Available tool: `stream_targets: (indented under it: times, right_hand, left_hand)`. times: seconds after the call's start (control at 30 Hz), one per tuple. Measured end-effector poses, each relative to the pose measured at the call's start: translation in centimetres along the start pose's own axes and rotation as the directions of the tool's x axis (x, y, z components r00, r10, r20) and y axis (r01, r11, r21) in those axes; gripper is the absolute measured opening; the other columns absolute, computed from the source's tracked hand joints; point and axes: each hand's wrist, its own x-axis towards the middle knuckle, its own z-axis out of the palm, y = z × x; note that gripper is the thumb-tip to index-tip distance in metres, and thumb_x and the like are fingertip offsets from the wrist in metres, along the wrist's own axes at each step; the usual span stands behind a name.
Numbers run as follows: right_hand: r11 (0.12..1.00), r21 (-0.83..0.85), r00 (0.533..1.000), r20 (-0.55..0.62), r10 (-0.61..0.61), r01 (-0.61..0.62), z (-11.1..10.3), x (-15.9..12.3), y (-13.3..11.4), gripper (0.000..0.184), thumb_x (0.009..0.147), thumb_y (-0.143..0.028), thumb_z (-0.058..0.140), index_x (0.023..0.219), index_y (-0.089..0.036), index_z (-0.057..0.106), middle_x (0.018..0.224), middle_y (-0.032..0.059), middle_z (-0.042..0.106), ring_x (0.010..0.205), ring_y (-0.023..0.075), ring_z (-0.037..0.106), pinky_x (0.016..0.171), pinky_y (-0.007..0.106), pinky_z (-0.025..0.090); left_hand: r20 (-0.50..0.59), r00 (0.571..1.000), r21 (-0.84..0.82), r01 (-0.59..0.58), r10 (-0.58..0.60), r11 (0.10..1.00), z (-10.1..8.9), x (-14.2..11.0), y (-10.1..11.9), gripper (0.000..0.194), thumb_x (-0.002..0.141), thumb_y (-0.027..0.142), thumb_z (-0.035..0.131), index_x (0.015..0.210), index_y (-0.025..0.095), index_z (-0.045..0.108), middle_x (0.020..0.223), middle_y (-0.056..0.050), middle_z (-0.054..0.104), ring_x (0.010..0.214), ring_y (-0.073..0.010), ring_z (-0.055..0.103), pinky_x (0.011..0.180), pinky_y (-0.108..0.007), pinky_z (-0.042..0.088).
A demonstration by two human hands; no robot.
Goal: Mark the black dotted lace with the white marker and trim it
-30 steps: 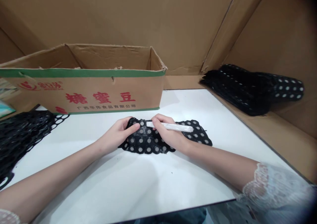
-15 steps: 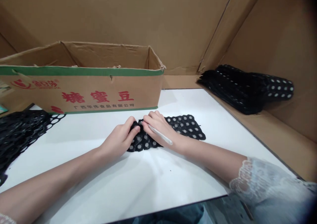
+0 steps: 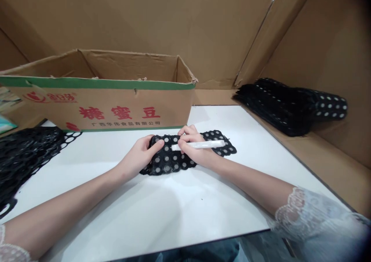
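Note:
A black rubbery sheet [image 3: 171,163] with rows of pale round discs lies across the middle of the white table. At its left end, my left hand [image 3: 138,153] grips the edge, thumb on top and the other fingers mostly hidden underneath. My right hand [image 3: 198,149] is over the sheet's middle, closed around a slim white pen-like tool [image 3: 205,144]. The tool lies nearly level, its left tip just above the discs near my left thumb. Part of the sheet is covered by my right hand.
An open cardboard box [image 3: 127,109] with red lettering stands behind my hands. Black netted sheets with round holes [image 3: 31,150] pile up at the left. More black disc-studded sheets [image 3: 286,103] lie stacked at the right, by the cardboard wall [image 3: 327,61].
The white tool has swung from slanting down to the right to nearly level. The sheet's left end, bunched up before, now lies flatter with its discs showing. My left thumb has moved onto its top.

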Motion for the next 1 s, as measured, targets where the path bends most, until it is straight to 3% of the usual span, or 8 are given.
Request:
stream_targets:
  times: [0.23,0.37,0.57,0.73,0.8,0.9,1.0]
  right_hand:
    - [1.000,-0.006,0.999,0.028,0.015,-0.015,-0.1,-0.1,-0.2,0.030,0.075,-0.009,0.043,0.047,-0.016,0.047,0.081,0.0022,0.048,0.088,0.0148,0.041,0.086,0.034,0.033]
    - [0.996,-0.090,0.999,0.043,-0.006,0.010,0.2,-0.1,-0.2,0.031,0.080,-0.018,0.042,0.049,-0.016,0.046,0.083,0.0035,0.047,0.088,0.0156,0.039,0.084,0.033,0.034]
    - [0.958,-0.284,0.998,0.064,-0.023,0.040,1.5,0.6,0.3,0.027,0.082,-0.024,0.040,0.057,-0.017,0.048,0.080,0.0036,0.044,0.085,0.0157,0.037,0.081,0.032,0.033]
    - [0.970,-0.243,1.000,0.023,0.006,0.000,1.2,0.9,0.4,0.029,0.081,-0.023,0.039,0.053,-0.017,0.046,0.075,0.0031,0.048,0.083,0.0152,0.040,0.080,0.030,0.034]
    - [0.984,-0.170,0.993,0.093,0.065,-0.048,0.6,0.8,0.3,0.032,0.081,-0.024,0.038,0.051,-0.017,0.045,0.071,0.0024,0.052,0.084,0.0155,0.042,0.081,0.030,0.033]
    - [0.988,-0.061,0.945,0.289,0.152,-0.140,-0.5,0.6,0.2,0.038,0.083,-0.028,0.036,0.048,-0.018,0.048,0.069,0.0018,0.055,0.091,0.0174,0.044,0.084,0.031,0.033]
    - [0.986,-0.008,0.913,0.377,0.159,-0.168,-1.1,0.5,0.0,0.037,0.082,-0.027,0.036,0.050,-0.019,0.052,0.074,0.0018,0.057,0.097,0.0190,0.044,0.088,0.033,0.032]
  left_hand:
    - [0.150,0.986,-0.012,0.069,-0.067,0.998,-0.5,0.1,0.6,0.029,0.072,0.043,0.055,0.080,0.015,0.055,0.075,-0.001,0.060,0.065,-0.0155,0.053,0.056,-0.023,0.039]
    - [0.134,0.991,0.000,0.024,-0.024,1.000,-0.2,0.0,0.7,0.026,0.074,0.041,0.054,0.077,0.015,0.052,0.072,0.001,0.058,0.064,-0.0136,0.051,0.056,-0.021,0.038]
    - [-0.015,0.997,0.150,-0.067,0.070,0.986,0.3,-0.4,0.8,0.024,0.077,0.039,0.050,0.074,0.015,0.050,0.071,0.000,0.055,0.064,-0.0137,0.049,0.059,-0.023,0.038]
    - [0.094,0.996,-0.007,0.001,-0.001,1.000,0.0,-0.3,0.6,0.024,0.076,0.039,0.053,0.080,0.016,0.051,0.074,0.000,0.057,0.065,-0.0141,0.051,0.056,-0.022,0.039]
    - [0.132,0.990,-0.091,0.058,-0.045,0.994,-0.1,-0.1,0.5,0.026,0.075,0.040,0.054,0.082,0.016,0.050,0.075,-0.001,0.057,0.066,-0.0146,0.052,0.056,-0.022,0.039]
    - [0.131,0.988,-0.133,0.099,-0.082,0.986,-0.3,0.1,0.2,0.028,0.074,0.041,0.056,0.080,0.015,0.051,0.074,-0.001,0.057,0.065,-0.0142,0.053,0.056,-0.023,0.038]
    - [0.107,0.991,-0.131,0.096,-0.082,0.987,-0.3,0.3,-0.1,0.029,0.073,0.041,0.057,0.083,0.014,0.052,0.077,-0.002,0.060,0.068,-0.0154,0.054,0.059,-0.024,0.040]
